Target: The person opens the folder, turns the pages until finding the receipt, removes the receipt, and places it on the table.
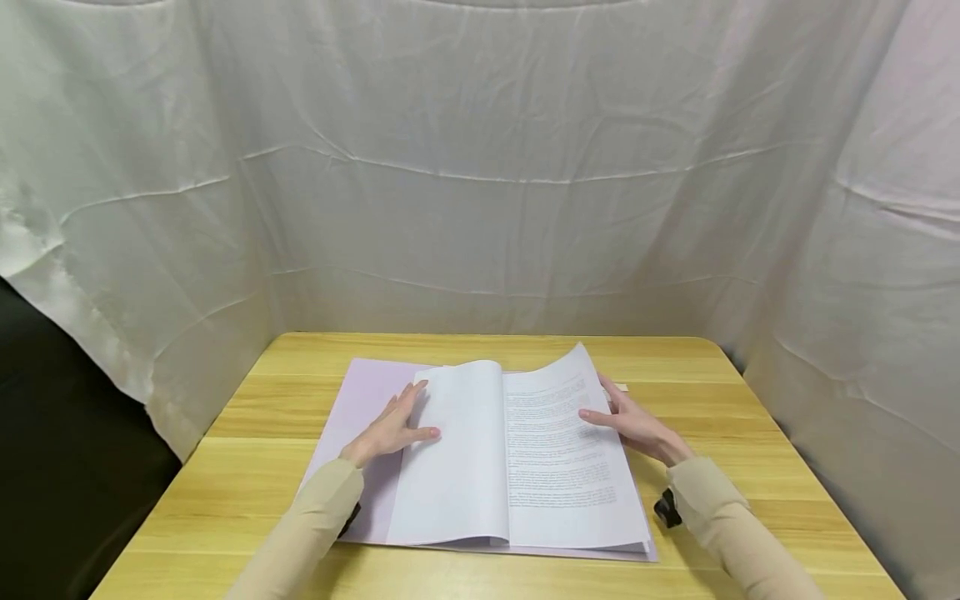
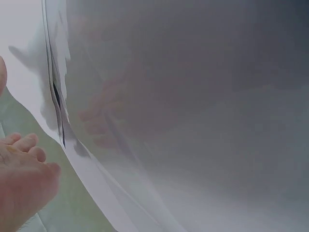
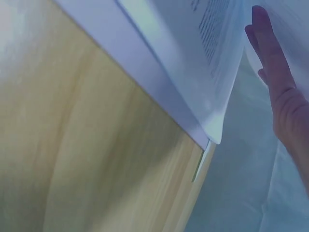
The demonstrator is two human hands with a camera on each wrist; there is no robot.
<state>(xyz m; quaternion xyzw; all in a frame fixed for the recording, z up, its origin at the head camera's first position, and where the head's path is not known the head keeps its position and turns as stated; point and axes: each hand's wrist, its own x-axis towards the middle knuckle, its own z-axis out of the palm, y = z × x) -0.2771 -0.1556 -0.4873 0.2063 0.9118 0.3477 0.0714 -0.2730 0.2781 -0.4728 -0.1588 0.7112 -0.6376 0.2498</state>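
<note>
A lilac folder lies spread on the table with a stack of white sheets in it. The left page is blank and curves up near the middle; the right page carries printed lines, and its top right corner is raised. My left hand touches the blank page's left edge, fingers extended and thumb spread over the paper. My right hand holds the printed page's right edge, thumb on top and fingers behind. In the right wrist view, the fingers lie against white paper.
The wooden table reaches past the folder on every side. Pale curtains hang behind it and at both sides. Dark fabric shows at the left. A small pale tab pokes out beyond my right hand.
</note>
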